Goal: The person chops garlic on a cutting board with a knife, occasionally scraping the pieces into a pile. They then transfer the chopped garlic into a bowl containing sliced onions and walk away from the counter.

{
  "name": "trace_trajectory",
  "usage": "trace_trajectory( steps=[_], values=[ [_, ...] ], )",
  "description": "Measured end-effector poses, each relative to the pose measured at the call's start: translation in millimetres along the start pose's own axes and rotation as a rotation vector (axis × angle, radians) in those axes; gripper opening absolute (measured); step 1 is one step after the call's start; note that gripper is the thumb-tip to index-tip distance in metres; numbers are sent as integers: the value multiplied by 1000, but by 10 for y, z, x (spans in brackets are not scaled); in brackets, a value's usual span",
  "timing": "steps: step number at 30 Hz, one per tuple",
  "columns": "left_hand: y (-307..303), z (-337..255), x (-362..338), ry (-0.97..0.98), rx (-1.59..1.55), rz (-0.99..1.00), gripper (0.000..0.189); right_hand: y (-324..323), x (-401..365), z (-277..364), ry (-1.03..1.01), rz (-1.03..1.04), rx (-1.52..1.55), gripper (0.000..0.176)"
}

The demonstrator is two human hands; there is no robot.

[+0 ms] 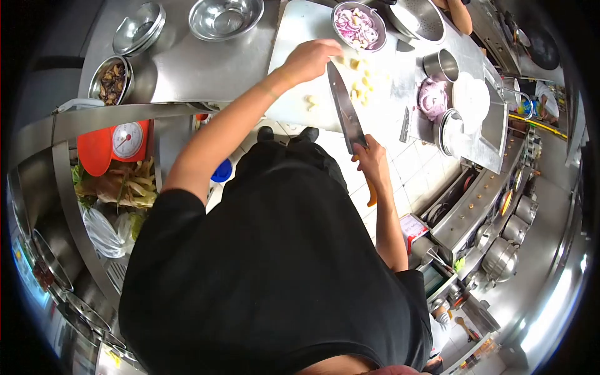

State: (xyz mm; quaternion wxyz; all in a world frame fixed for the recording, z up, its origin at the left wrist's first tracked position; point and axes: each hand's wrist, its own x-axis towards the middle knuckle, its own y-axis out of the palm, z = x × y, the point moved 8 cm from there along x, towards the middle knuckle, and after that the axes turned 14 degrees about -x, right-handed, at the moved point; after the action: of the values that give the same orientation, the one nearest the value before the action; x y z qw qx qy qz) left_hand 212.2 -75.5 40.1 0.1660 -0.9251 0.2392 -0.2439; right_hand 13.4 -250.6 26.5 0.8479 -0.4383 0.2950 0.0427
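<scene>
My right hand (373, 161) is wrapped round the yellow-orange handle of a large kitchen knife (345, 107). The broad blade slants up and left over the edge of a white cutting board (297, 31), its tip close to my left hand (312, 60). My left fingers are drawn together above the board; whatever they pinch is too small to make out. Pale peeled pieces that look like garlic cloves (360, 94) lie right of the blade, and a few small pale bits (311, 101) lie left of it. A steel bowl of sliced red onion (359, 29) stands at the board's far edge.
Steel bowls (225, 17) and a bowl of brown pieces (112, 82) stand on the left counter. To the right are a colander (424, 22), a steel pot (440, 65), a purple-white heap (433, 98) and another blade (405, 125). Another person's arm (461, 15) shows at the top right.
</scene>
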Motion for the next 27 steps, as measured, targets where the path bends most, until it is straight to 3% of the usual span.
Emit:
trace_trajectory(
  steps=[1,3,6,8,11,13,16,18,19,21,22,26,27],
  values=[
    [79,82,109,-2,-1,-3,29,-16,-61,-49,-1,2,-3,18],
    [432,239,236,27,128,222,29,-13,-198,-185,4,30,54,16],
    [575,576,383,-4,78,313,26,29,-421,-290,-31,25,98,13],
    [362,654,276,142,57,278,20,111,-500,-327,1,95,23,11],
    [-255,758,-219,-3,40,80,19,278,-464,-309,-147,93,-56,13],
    [-444,527,-637,-378,-2,53,18,359,-369,-475,-106,53,-3,14],
    [38,180,-1124,-198,-270,59,21,362,-336,-381,28,72,147,18],
    [252,-119,-1151,-106,-147,74,21,408,-229,-239,-28,68,187,13],
    [258,-174,-1158,-115,-147,71,21,437,-163,-139,-100,38,206,19],
    [63,-197,-1145,-219,-161,-142,29,464,-95,137,-62,79,225,24],
    [-20,-237,-1137,-220,-159,-141,29,501,-55,233,-26,111,250,29],
    [-617,-369,-924,-145,48,-293,32,816,140,290,-57,176,280,37],
    [-716,-501,-769,18,138,-329,32,880,171,288,-73,196,299,38]
  ],
)
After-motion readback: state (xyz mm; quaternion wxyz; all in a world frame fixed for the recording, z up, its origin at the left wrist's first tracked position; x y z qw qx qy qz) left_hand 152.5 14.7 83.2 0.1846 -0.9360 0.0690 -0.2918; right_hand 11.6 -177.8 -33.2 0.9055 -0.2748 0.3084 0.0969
